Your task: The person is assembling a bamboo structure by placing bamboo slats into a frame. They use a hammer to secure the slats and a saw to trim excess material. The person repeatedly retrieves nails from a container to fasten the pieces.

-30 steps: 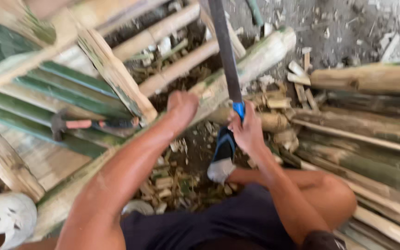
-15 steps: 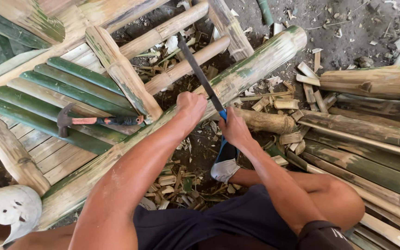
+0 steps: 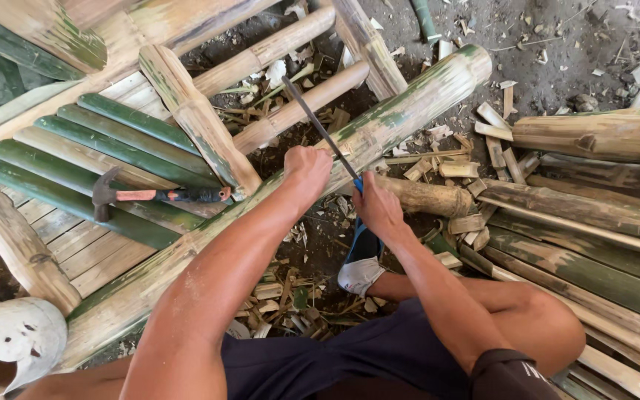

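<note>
My right hand (image 3: 376,204) grips the blue handle of a handsaw (image 3: 318,127), whose dark narrow blade slants up and to the left across a thick green-and-tan bamboo pole (image 3: 401,111). My left hand (image 3: 307,169) rests in a loose fist on top of that pole, right beside the blade. The pole runs diagonally from lower left to upper right. It is part of a bamboo frame with a seat of split green slats (image 3: 75,159).
A claw hammer (image 3: 158,195) with an orange-and-black handle lies on the slats to the left. Thick bamboo poles (image 3: 594,133) are stacked at right. Offcuts and chips (image 3: 453,159) litter the dirt ground. My foot in a sandal (image 3: 359,268) rests under the pole. A white perforated object (image 3: 9,333) sits at lower left.
The saw blade has swung down from nearly upright to a low slant across the pole. My left hand stays on the pole. The view has shifted slightly.
</note>
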